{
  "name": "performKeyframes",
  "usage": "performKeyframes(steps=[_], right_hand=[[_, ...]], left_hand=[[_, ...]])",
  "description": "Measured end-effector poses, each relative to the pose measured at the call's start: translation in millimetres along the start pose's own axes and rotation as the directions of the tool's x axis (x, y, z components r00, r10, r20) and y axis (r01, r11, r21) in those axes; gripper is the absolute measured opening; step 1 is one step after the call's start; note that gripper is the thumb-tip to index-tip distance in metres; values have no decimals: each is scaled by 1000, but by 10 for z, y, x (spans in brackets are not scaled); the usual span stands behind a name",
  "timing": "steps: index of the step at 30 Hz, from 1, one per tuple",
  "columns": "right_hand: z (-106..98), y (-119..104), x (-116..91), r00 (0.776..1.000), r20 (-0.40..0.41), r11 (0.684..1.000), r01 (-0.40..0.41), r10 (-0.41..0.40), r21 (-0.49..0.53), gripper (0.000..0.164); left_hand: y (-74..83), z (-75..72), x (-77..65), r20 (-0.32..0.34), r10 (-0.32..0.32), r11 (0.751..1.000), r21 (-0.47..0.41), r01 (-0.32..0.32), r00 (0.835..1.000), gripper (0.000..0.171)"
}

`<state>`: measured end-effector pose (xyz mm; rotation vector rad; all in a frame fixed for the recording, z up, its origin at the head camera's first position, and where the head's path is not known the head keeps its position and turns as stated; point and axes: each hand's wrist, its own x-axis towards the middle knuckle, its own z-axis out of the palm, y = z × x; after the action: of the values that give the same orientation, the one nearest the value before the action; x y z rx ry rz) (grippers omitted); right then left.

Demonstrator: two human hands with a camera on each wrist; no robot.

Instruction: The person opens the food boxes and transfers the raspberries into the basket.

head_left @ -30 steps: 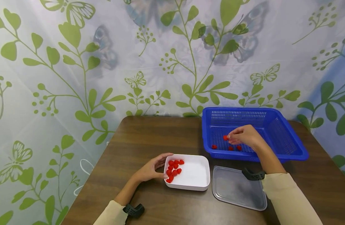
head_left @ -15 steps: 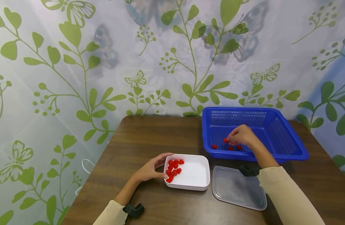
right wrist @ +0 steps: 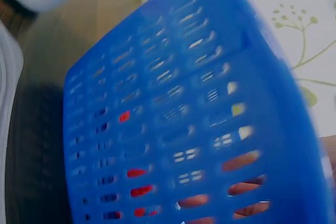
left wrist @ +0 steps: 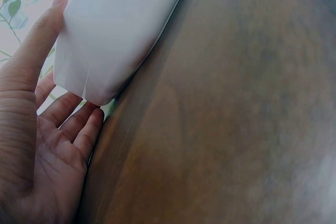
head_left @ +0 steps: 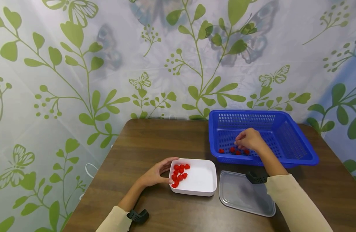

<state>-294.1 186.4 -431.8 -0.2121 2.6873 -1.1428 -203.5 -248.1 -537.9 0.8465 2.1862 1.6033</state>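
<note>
My left hand (head_left: 156, 174) grips the left end of a white plastic container (head_left: 201, 177), thumb on the near side and fingers on the far side. Several small red strawberry-like pieces (head_left: 180, 177) lie inside, bunched toward that end. In the left wrist view, thumb and fingers span the container (left wrist: 115, 35). My right hand (head_left: 250, 139) is inside a blue plastic basket (head_left: 295, 141), fingers bent downward, with nothing visible held. Several red pieces (head_left: 232, 149) lie below it, near the basket's front wall. Through the basket's slots (right wrist: 178, 103), the right wrist view shows only parts of the fingers.
A translucent grey lid (head_left: 244, 196) lies flat between the container and the right forearm, in front of the basket. Everything stands on a brown wooden table (head_left: 154, 138). A leaf-patterned curtain (head_left: 166, 64) hangs behind its far edge.
The red piece at my right fingertips has come down toward the basket's front wall and lies apart from the fingers. My right forearm has shifted slightly left; the left hand stays put.
</note>
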Motion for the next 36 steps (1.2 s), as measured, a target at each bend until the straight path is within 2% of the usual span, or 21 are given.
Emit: performKeyframes(steps=[4,7,9,13,17,20,27,33,36], right_hand=[[-14,-75,-100,997,-64,999,32,-32,-5,26],[-10,-150,-203,985,-150,996,78,-82,-32,28],[9,-211,-277,969,-218,993,115,-120,-37,28],[78,-332,-401,918,-353,983,178,-181,-42,25],[152,-434,-495,875,-436,973,231,-211,-8,25],[198,-507,-559,856,-461,965,262,-234,-3,23],[338,-655,-657,844,-461,949,315,-274,13,20],[528,-734,-639,807,-480,915,404,-345,22,23],[635,-762,-645,797,-477,896,442,-370,45,26]], left_hand=[[7,-3,6,0,-3,1000,-6,3,1000,81],[6,-9,11,0,-2,1000,-9,2,1000,81],[2,-17,15,1,0,1000,-10,0,1000,80],[-5,-29,24,6,-1,1000,-12,2,1000,80],[-12,-41,38,6,-2,1000,-14,2,1000,80],[-15,-52,43,6,-2,1000,-15,2,1000,80],[-20,-66,51,5,-7,1000,-17,7,1000,81],[-19,-66,56,2,5,1000,-6,-5,1000,82],[-25,-67,54,5,2,1000,-2,-2,1000,81]])
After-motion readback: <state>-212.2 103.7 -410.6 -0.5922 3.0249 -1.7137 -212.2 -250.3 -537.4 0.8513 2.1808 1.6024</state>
